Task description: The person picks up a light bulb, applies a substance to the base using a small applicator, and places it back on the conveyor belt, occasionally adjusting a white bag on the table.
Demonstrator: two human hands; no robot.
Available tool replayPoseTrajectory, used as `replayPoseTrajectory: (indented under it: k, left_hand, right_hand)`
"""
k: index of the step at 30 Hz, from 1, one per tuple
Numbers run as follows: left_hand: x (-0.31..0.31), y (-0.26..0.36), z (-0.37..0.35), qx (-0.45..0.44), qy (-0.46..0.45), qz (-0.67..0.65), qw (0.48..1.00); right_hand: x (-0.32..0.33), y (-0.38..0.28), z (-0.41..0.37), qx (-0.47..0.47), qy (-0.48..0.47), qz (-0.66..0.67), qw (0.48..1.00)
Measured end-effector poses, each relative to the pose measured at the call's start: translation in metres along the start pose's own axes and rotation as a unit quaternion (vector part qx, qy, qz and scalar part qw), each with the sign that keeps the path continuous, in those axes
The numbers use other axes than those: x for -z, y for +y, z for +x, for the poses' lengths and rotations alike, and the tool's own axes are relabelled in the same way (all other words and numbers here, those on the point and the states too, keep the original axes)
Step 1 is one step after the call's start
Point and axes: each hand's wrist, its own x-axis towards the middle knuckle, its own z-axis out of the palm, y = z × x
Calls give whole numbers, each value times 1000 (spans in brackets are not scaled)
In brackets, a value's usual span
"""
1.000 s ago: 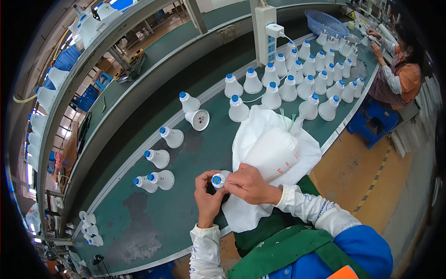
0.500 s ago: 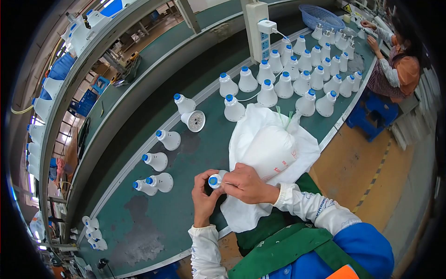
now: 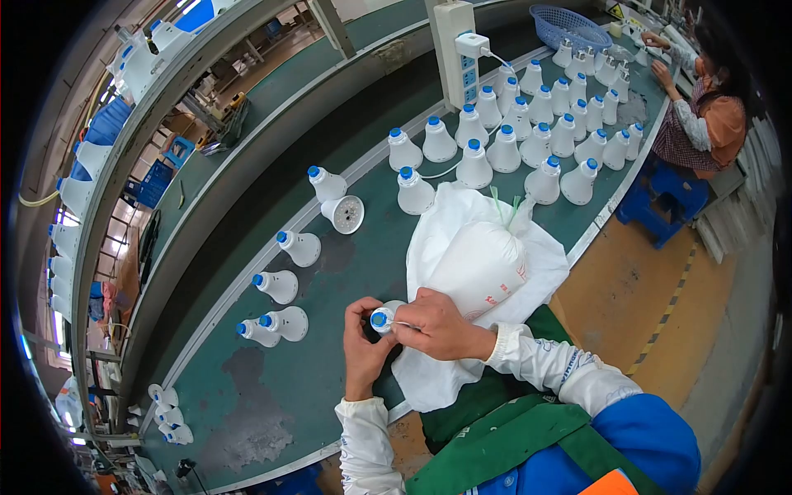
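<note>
Little has moved since half a second ago: both hands have stayed pressed together over the near part of the worktop (image 3: 272, 388), and the bulb (image 3: 386, 315) between them sits in the same spot. The left hand (image 3: 363, 351) is curled around the bulb's white body from below, thumb up beside it. The right hand (image 3: 436, 328) is closed on it from the right, fingertips pinching at the blue cap (image 3: 380, 319), which faces the camera. The bulb is held just above the worktop, at the left edge of a white bag (image 3: 487, 264) that lies crumpled in front of the person. The right wrist rests over that bag.

To the left, a ragged line of loose bulbs (image 3: 280, 285) runs away along the worktop, well apart from the hands. Among them an open bulb (image 3: 346, 213) shows its round inner face.

Beyond the bag a cluster (image 3: 505, 153) of capped bulbs stands in close rows. Behind it a power strip (image 3: 452, 49) stands upright with a white plug (image 3: 472, 45) in it, and a blue basket (image 3: 577, 25) sits farther along.

At the far end a co-worker (image 3: 709, 124) sits on a blue stool (image 3: 668, 198), hands up on the worktop near the last bulbs
</note>
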Motion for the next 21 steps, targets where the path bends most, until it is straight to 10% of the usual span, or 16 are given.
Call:
replayPoseTrajectory:
  k: [21]
  left_hand:
    - [8, -8, 3, -15, -18, 71, 997]
  right_hand:
    - [1, 0, 1, -2, 1, -2, 1000]
